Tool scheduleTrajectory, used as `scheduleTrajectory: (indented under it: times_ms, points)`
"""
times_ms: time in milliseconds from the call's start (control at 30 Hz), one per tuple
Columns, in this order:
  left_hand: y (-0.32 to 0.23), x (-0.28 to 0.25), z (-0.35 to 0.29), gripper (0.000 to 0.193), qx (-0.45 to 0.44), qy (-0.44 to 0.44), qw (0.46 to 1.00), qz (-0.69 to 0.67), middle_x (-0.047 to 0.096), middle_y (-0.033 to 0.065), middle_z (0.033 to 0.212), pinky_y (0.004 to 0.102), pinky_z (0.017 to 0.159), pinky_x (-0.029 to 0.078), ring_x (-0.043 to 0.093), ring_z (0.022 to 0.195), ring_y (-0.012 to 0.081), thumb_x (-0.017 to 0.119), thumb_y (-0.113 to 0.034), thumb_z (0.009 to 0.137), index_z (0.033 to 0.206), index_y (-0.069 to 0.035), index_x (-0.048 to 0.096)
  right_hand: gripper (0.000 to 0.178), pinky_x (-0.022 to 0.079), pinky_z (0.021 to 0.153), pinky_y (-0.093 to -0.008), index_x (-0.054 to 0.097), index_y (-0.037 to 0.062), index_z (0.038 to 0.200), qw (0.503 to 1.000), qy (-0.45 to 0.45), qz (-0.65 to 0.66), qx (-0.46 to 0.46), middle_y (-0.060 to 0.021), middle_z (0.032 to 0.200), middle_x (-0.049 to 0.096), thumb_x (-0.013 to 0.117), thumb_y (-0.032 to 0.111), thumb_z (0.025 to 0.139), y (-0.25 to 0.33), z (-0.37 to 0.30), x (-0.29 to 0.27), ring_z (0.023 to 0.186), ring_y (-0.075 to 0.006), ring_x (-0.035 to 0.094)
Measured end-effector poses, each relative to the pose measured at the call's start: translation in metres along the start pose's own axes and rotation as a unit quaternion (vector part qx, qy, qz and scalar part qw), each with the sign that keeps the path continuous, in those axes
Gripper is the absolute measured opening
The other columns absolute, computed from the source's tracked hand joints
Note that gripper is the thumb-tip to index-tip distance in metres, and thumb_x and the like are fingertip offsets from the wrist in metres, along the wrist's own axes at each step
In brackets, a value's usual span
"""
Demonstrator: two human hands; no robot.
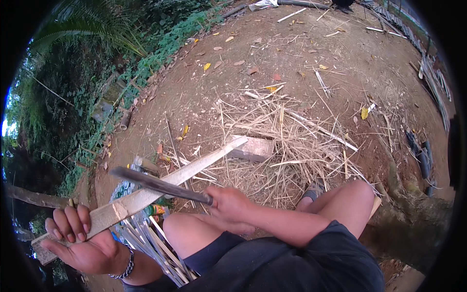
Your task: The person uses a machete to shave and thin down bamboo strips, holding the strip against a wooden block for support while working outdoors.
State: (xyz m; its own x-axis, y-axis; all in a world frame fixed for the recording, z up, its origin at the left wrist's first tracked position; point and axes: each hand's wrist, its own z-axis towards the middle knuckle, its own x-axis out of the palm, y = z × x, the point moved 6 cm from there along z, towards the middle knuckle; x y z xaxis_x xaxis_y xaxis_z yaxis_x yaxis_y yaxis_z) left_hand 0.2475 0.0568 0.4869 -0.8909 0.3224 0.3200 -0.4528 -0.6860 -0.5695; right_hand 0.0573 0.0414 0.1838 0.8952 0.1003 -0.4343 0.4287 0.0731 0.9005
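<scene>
My left hand (95, 250) is closed around the near end of a long, pale wooden slat (197, 166), thumb on one side and fingers on the other. From there the slat slants away to the right, and its far end overlaps a squared wooden block (255, 148) on the ground; whether they touch I cannot tell. A long dark-bladed knife (155, 184) is gripped in my right hand (229, 203). Its blade points left and crosses over the slat, hiding part of it. A lighter patch shows on the slat just left of the blade.
Thin split strips (158, 250) lean in a bundle beside my left thigh. Plastic bottles (125, 189) lie behind the slat. Wood shavings (287, 131) are heaped around the block on bare earth (194, 102). Green plants (112, 48) border the left; a thick root (399, 190) lies at right.
</scene>
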Motion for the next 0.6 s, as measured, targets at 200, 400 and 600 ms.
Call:
scheduleTrajectory:
  times_ms: [200, 400, 600]
  points:
    - [0.02, -0.004, 0.01, 0.035, -0.019, 0.022, 0.999, -0.028, 0.031, -0.0042, 0.063, 0.0204, 0.051, 0.028, 0.029, 0.05, 0.0053, 0.045, -0.037, 0.098, 0.075, -0.013, 0.036, 0.034, 0.052, 0.07, -0.0433, 0.056, -0.0034, 0.104, 0.969, -0.114, 0.006, 0.218, -0.0224, 0.085, 0.064, 0.061, 0.012, 0.073, -0.14, 0.023, -0.019, 0.076, -0.0364, 0.064]
    - [0.018, 0.001, 0.021, 0.034, -0.019, 0.012, 1.0, 0.006, 0.03, -0.0036, 0.064, 0.0211, 0.051, 0.027, 0.028, 0.05, 0.006, 0.044, -0.035, 0.099, 0.075, -0.012, 0.035, 0.028, 0.051, 0.073, -0.0453, 0.056, -0.0022, 0.103, 0.997, -0.048, -0.039, -0.038, -0.0211, 0.09, 0.064, 0.054, 0.013, 0.08, -0.048, 0.035, -0.007, 0.083, -0.0332, 0.064]
    - [0.021, -0.014, 0.029, 0.034, -0.044, 0.043, 0.998, -0.006, 0.029, -0.0019, 0.064, 0.0236, 0.054, 0.03, 0.029, 0.052, 0.0087, 0.037, -0.031, 0.102, 0.074, -0.011, 0.035, 0.024, 0.051, 0.071, -0.0451, 0.056, 0.0009, 0.097, 0.989, -0.022, 0.005, 0.148, -0.0218, 0.081, 0.064, 0.058, 0.016, 0.078, -0.07, 0.043, -0.011, 0.078, -0.037, 0.064]
